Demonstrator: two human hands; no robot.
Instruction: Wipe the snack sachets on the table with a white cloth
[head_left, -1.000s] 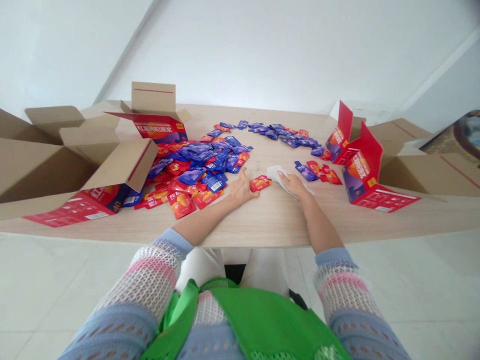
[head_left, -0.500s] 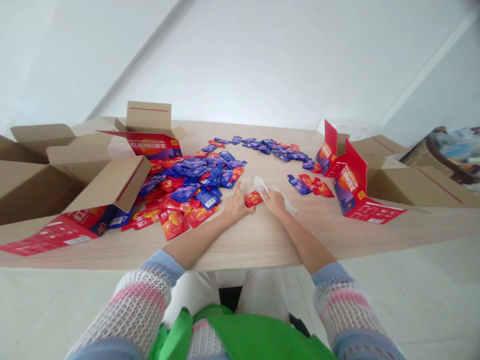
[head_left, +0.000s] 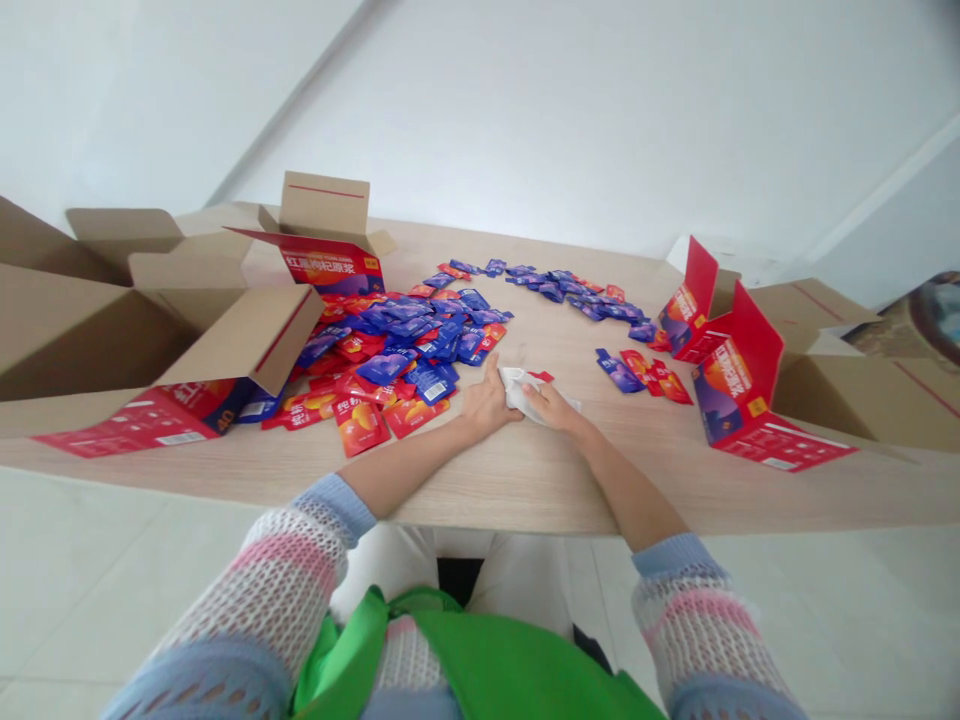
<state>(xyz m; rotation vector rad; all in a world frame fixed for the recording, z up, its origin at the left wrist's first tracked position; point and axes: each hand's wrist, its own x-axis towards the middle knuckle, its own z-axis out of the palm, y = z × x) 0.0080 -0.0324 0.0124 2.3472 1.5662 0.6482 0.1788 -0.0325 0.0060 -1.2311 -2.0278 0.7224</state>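
Right hand, perhaps crumpled tissue, glossy sachets

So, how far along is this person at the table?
Done: brown cardboard cartons stand open, sachets out on the pale wooden table. In hand: the right hand holds a crumpled white wipe over a glossy red sachet, left hand beside it. Remaining: the big blue-and-red sachet heap.

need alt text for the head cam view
The right hand holds a crumpled white cloth next to the left hand on a wooden table. Red and blue sachets lie heaped and scattered between open cardboard cartons.
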